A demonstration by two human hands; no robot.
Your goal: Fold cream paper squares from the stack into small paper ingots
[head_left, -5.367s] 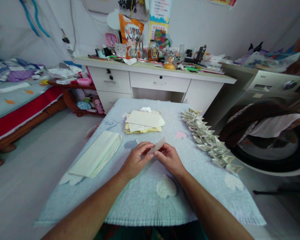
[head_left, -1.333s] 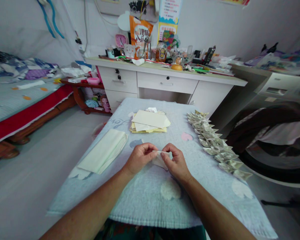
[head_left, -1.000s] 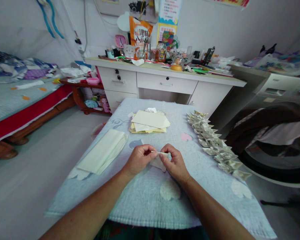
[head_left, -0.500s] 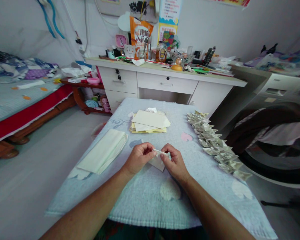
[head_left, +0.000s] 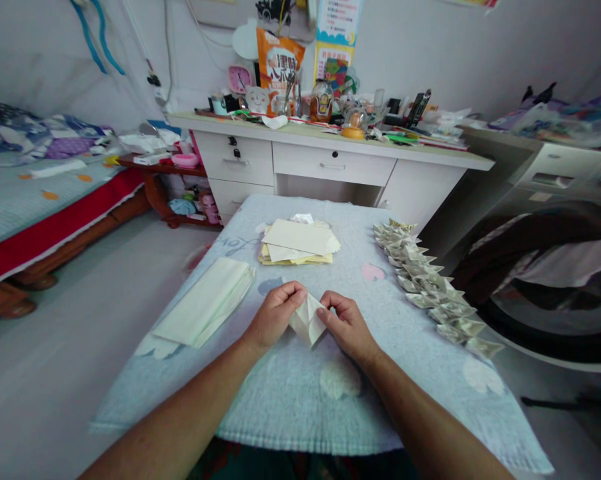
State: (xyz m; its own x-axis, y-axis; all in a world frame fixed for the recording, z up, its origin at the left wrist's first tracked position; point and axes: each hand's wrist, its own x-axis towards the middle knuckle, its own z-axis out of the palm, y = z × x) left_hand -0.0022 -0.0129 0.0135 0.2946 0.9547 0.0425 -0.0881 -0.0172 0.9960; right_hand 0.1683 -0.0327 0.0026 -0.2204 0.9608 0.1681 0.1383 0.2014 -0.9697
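Your left hand [head_left: 279, 313] and right hand [head_left: 347, 325] both pinch a part-folded paper [head_left: 307, 325], frame centre. Folded row [head_left: 433, 287], right, looks done; sheet stack [head_left: 299, 235] above centre, paper bundle [head_left: 203, 300] left look unworked.

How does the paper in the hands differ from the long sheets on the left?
The small paper is held by the left hand and right hand; the long sheets lie untouched. The small paper is creased to a point; the long sheets form a larger, oblong bundle. Both are pale.
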